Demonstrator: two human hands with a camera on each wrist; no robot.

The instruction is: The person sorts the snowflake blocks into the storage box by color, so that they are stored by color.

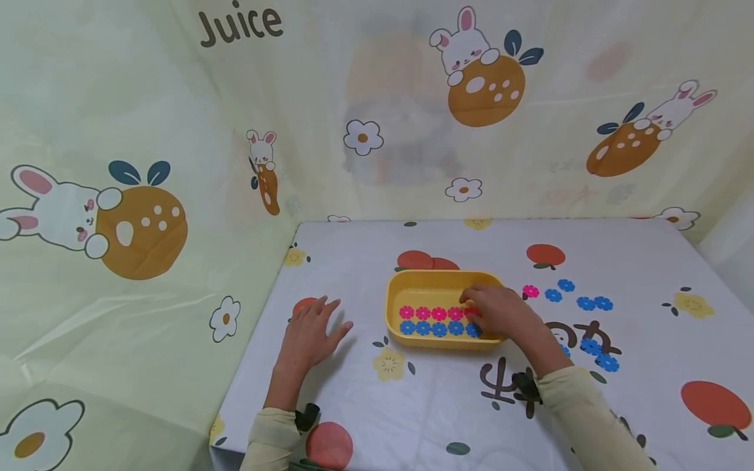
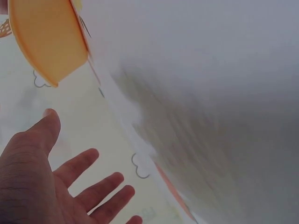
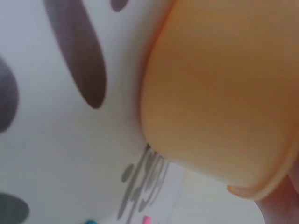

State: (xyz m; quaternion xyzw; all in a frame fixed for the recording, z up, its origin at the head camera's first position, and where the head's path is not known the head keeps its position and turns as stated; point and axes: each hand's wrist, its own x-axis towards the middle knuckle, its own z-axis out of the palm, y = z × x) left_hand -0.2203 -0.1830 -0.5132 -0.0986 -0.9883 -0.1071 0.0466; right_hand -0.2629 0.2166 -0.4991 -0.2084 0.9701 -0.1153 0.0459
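A yellow tray [image 1: 436,280] stands on the table. Inside, pink flower-shaped pieces [image 1: 438,314] form one row, and blue flower-shaped pieces [image 1: 439,329] line up in front of it. Over the tray's right end is my right hand [image 1: 501,311], its fingers bent down by the last pieces of both rows; whether it pinches one is hidden. In the right wrist view the tray's outer wall [image 3: 215,93] fills much of the picture, and those fingertips are out of sight. To the left of the tray my left hand [image 1: 309,333] hovers with its fingers spread, holding nothing.
Right of the tray lie a loose pink flower piece [image 1: 531,291] and several loose blue pieces [image 1: 586,303]. More blue ones [image 1: 607,362] are nearer my right forearm, which partly covers one. A printed cloth [image 1: 436,405] covers the table; a printed curtain [image 1: 400,176] hangs behind.
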